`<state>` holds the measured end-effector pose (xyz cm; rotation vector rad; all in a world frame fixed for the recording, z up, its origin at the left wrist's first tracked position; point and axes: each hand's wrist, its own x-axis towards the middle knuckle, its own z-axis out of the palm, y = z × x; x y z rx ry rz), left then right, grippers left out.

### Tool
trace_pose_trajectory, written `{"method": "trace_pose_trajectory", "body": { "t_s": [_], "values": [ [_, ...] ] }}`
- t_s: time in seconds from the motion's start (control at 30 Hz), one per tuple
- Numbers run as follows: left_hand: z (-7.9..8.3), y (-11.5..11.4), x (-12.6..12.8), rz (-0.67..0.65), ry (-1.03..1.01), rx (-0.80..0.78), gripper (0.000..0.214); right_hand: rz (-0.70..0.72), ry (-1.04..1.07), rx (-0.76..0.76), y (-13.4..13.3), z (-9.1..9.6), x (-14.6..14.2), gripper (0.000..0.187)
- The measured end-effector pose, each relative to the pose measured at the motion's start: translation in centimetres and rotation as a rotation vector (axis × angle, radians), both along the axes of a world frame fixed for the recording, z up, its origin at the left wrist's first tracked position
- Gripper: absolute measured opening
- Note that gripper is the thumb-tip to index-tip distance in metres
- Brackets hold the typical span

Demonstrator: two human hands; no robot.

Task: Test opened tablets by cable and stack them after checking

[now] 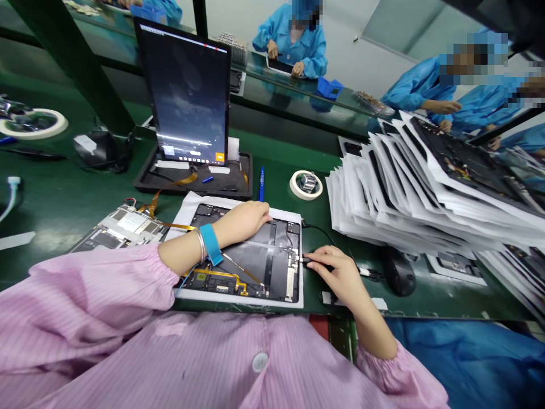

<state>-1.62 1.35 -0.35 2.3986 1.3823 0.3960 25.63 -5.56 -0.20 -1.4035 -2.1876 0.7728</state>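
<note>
An opened tablet [249,258] lies on a white sheet before me, its inside facing up with ribbon cables and small boards showing. My left hand [249,220] rests on its upper part, wearing a blue wrist strap [210,244]; most of its fingers are hidden, so their grip is unclear. At the tablet's right edge, my right hand [334,267] is closed in a pinch on a dark cable plug [305,259], which meets the edge by a small board. An orange ribbon cable [176,225] runs from the tablet's left side toward a loose screen part [121,230].
A lit display [187,96] stands upright in a black tray [242,184]. Tall stacked tablet housings with white sheets [374,193] rise at right. A mouse [398,271], tape roll [305,186] and blue pen [261,183] lie nearby. Co-workers in blue [315,45] sit beyond.
</note>
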Motion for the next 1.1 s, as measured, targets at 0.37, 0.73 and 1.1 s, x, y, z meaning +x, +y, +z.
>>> {"method": "trace_pose_trajectory", "body": {
  "t_s": [0.37,0.73,1.1],
  "values": [
    [-0.2,0.1,0.0,0.007,-0.006,-0.001,0.024,0.01,0.014,0.06,-0.2,-0.2,0.3,0.017],
    [-0.2,0.2,0.1,0.011,-0.022,-0.005,0.023,0.031,-0.027,0.164,-0.4,-0.5,-1.0,0.018],
    [0.4,0.7,-0.4,0.094,-0.097,-0.042,0.031,0.108,-0.347,0.529,-1.4,-0.8,-2.1,0.022]
  ]
}}
